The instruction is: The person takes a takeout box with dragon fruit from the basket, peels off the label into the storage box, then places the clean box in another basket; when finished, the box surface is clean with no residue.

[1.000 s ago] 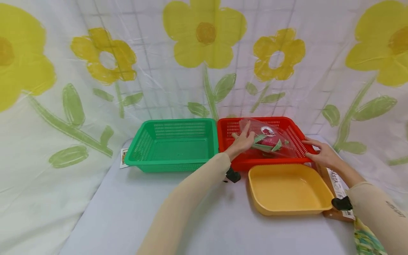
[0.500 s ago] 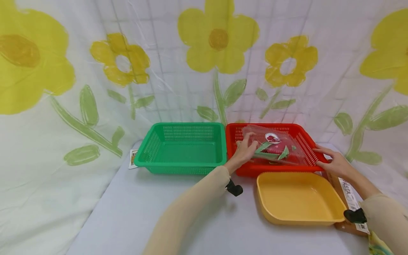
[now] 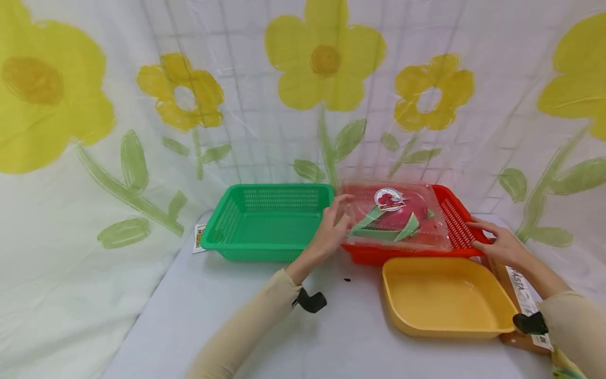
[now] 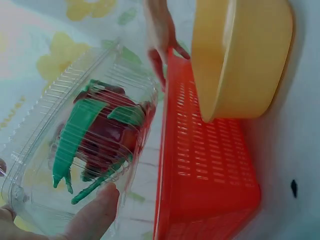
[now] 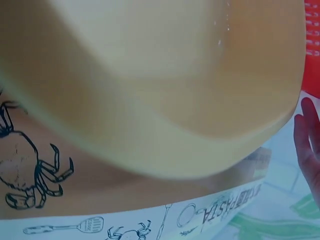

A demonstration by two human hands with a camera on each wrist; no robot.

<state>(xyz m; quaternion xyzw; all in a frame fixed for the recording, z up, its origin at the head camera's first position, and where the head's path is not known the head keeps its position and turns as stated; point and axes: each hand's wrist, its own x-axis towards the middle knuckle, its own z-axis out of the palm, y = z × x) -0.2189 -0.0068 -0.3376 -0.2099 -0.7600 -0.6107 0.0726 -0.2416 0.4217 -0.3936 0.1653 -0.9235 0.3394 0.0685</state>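
My left hand grips the left end of a clear plastic clamshell box with a round label on its lid. Inside it lies a dark pink, round thing with green leaf-like strips, perhaps a dragon fruit. In the left wrist view, the box stands over the red basket, with my thumb along its near side. My right hand holds the red basket's right rim by the corner, fingers above and thumb below. Most of the basket's inside is hidden under the box.
A green basket adjoins the red one on the left, with a small card beyond it. In front sits a yellow tub, beside a brown pasta-labelled package. A flowered curtain hangs behind.
The clear box has come up out of the red basket and left, in my left hand, and is now level over the basket. My right hand stays at the basket's rim.
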